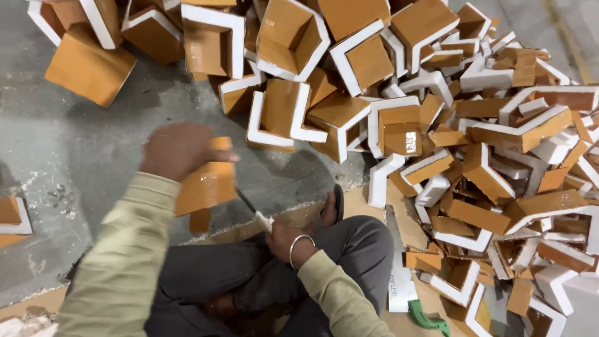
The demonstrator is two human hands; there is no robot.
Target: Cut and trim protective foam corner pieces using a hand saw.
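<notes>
— What have you got in your hands right now?

— My left hand (178,150) is clamped around an orange glazed corner piece (206,186), left of centre in the frame. My right hand (284,236) is closed on the handle of a thin dark blade (244,201), low in the middle, just above my knee, and the tip of the blade touches the piece's lower edge.

— How far along does it look?

— Hard to judge. The big heap of orange-and-white corner pieces (399,106) fills the top and right of the frame, so I'd guess plenty is left. White crumbs (43,187) lie on the grey floor (93,131) at the left, and there's one more orange piece (11,212) at the left edge, apart from the heap. Whether that one is finished I can't tell.

— Any labels or packaging?

— A flat sheet of brown cardboard (368,200) lies under me. On it, lower right of centre, sits a white strip with dark print (398,281), and just beside that a green handle-shaped thing (427,318). One piece in the middle of the heap shows a small pale rectangular sticker (410,142).
</notes>
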